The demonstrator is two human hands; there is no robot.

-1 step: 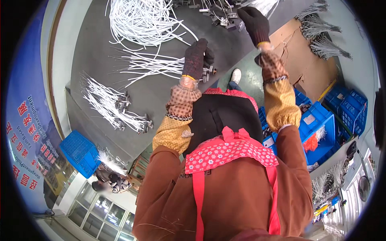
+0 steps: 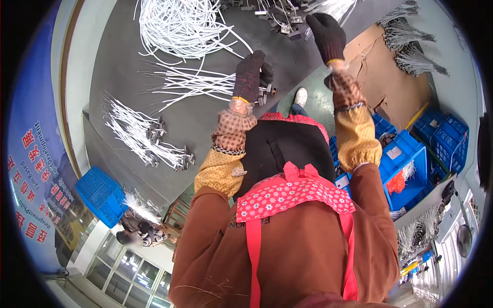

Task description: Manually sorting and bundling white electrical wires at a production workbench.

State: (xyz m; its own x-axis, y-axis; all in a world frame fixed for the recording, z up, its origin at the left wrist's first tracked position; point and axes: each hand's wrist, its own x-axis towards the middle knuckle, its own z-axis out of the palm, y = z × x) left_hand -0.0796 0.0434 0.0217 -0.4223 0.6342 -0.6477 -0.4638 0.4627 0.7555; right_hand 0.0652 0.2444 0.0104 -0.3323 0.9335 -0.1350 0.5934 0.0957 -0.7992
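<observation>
The loose white wires (image 2: 213,83) on the table (image 2: 120,66) were seemingly being bunched beside the left hand (image 2: 250,74), whose grip could not be told, while from the right hand (image 2: 327,36), its hold likewise unclear, a pick among the nearby plugs (image 2: 286,26) seemed called for.

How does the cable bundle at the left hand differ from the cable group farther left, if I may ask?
The cable bundle lies nearly sideways across the picture; the cable group slants down to the right. The left hand covers part of the cable bundle, while no hand touches the cable group. Both have white cables with connectors toward the right.
</observation>
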